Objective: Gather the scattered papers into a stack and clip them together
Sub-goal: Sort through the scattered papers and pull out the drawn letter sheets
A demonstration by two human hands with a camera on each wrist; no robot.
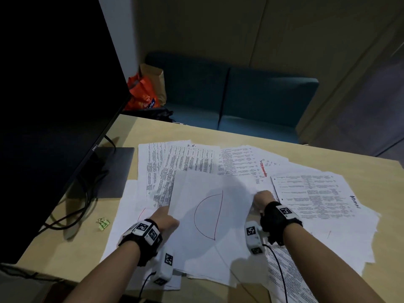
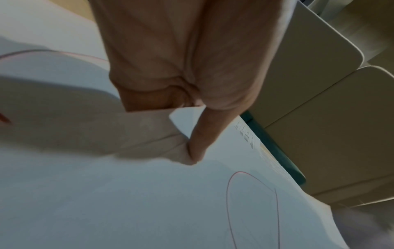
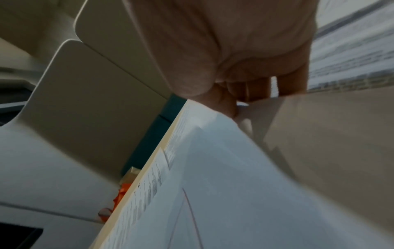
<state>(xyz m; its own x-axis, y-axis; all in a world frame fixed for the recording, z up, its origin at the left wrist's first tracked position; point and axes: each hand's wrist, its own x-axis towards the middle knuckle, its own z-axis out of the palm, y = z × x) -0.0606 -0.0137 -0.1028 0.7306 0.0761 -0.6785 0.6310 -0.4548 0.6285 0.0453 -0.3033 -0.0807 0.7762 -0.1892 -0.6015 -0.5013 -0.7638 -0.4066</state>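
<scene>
Several printed and blank sheets lie spread over the wooden table [image 1: 65, 243]. On top sits a small stack of papers [image 1: 209, 217], its top sheet bearing a red half-circle drawing. My left hand [image 1: 167, 219] pinches the stack's left edge, thumb on top [image 2: 198, 143], fingers curled beneath. My right hand [image 1: 261, 201] grips the right edge, fingers curled under the sheets [image 3: 245, 94]. The stack is lifted slightly off the sheets below. A printed page marked "Admin" [image 1: 314, 197] lies to the right. A small green binder clip [image 1: 103, 223] rests on the table left of the papers.
A black monitor [image 1: 54, 106] on its stand fills the left side, cables trailing over the table. Beyond the far table edge stands a teal sofa [image 1: 251, 99] with an orange bag [image 1: 142, 95] and a brown paper bag.
</scene>
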